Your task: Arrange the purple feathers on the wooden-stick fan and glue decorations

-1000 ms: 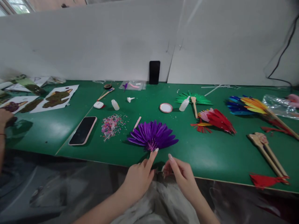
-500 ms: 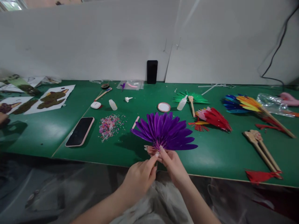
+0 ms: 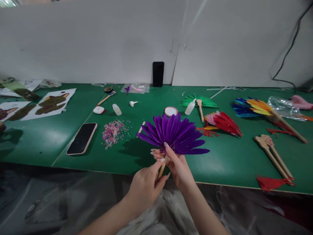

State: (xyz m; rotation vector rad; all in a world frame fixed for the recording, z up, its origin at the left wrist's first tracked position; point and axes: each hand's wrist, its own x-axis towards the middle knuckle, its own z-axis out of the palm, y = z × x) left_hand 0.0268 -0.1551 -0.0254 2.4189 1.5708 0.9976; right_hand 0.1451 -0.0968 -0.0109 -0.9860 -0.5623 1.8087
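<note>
A purple feather fan (image 3: 173,133) is spread over the front edge of the green table, with a pale wooden stick (image 3: 163,167) as its handle. My right hand (image 3: 179,166) pinches the base of the feathers, thumb on top and fingers behind. Closed around the stick just below is my left hand (image 3: 144,182), its fingertips close to my right hand's. The feather roots are partly covered by my right thumb. Behind the fan lie a thin pale stick (image 3: 141,129) and a round white lid with a red rim (image 3: 171,111).
On the left are a phone (image 3: 82,138), multicoloured bits (image 3: 113,132) and a small bottle (image 3: 116,109). To the right lie a nozzle bottle (image 3: 190,107), a green feather fan (image 3: 207,101), red feathers (image 3: 225,122), a multicoloured feather fan (image 3: 259,107) and wooden sticks (image 3: 271,153). A black phone (image 3: 158,74) leans on the wall.
My right thumb has moved up onto the feather base. The wooden stick now shows between my hands, and my left hand has shifted slightly lower along it.
</note>
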